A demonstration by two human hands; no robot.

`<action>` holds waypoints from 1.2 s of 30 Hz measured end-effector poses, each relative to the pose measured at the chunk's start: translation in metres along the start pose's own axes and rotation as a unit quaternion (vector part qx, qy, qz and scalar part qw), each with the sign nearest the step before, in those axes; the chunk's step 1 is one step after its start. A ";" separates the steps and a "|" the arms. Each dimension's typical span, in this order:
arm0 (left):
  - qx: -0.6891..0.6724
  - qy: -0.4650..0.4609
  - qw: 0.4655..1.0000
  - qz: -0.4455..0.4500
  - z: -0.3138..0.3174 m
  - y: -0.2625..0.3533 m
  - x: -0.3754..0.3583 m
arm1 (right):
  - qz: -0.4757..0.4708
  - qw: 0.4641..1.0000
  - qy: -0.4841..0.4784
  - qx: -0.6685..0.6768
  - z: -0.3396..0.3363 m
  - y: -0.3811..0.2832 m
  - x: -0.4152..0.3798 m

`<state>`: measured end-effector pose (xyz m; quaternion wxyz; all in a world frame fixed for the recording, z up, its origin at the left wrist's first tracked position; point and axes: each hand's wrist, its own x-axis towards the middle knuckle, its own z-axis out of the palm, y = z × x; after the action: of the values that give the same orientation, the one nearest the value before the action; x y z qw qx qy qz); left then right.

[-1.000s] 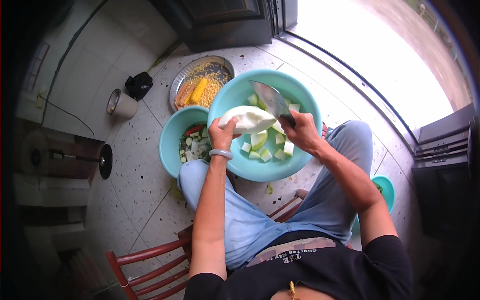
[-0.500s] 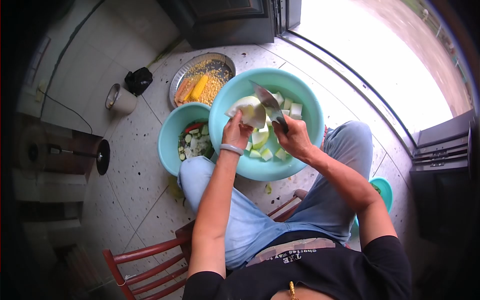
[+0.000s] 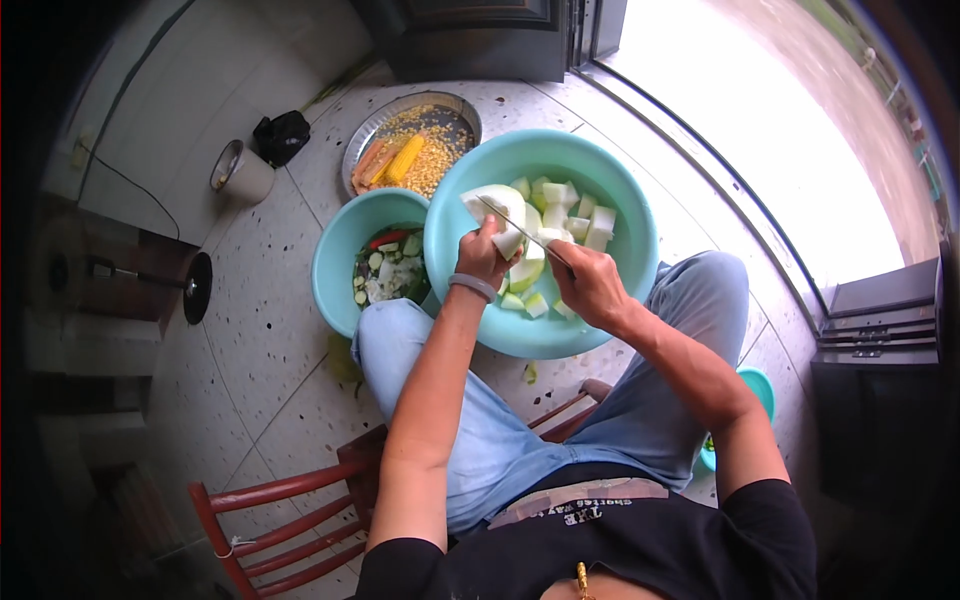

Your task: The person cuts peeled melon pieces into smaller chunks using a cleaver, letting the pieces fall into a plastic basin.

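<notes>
My left hand (image 3: 488, 255) is closed around a thick piece of pale melon-like gourd (image 3: 497, 203), white-fleshed with a hollowed middle. In my right hand (image 3: 592, 283) is the handle of a kitchen knife (image 3: 520, 229), its blade seen edge-on and lying against or in the gourd piece. Both hands are over a large turquoise basin (image 3: 640, 235). Inside it lie several cut white chunks (image 3: 598, 228) with pale green rind, plus larger pieces partly hidden under my hands.
A smaller turquoise basin (image 3: 325, 268) with sliced vegetables stands to the left. Behind it, a round metal tray (image 3: 463, 112) holds kernels and a corn cob (image 3: 405, 158). A bin (image 3: 244, 175) and black bag (image 3: 282, 137) stand further left; a red chair (image 3: 290, 487) is beside me.
The knife blade has turned from showing its flat side to edge-on and has come down onto the gourd piece. My left hand has tilted the piece.
</notes>
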<state>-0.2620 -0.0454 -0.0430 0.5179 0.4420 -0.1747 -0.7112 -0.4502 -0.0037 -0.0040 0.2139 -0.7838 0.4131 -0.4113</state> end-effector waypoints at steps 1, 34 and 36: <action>0.000 0.003 1.000 0.008 0.000 -0.001 0.001 | -0.009 1.000 -0.002 -0.005 0.001 -0.001 0.000; -0.008 -0.061 0.993 0.099 0.021 0.002 -0.018 | -0.003 0.987 -0.049 -0.151 0.029 0.027 -0.001; -0.016 -0.035 0.994 0.100 0.019 -0.008 -0.014 | 0.004 0.983 -0.043 -0.178 0.032 0.035 0.003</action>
<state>-0.2814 -0.0333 -0.0316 0.5872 0.3889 -0.2250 -0.6733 -0.4393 -0.0265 -0.0451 0.0899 -0.8248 0.4730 -0.2965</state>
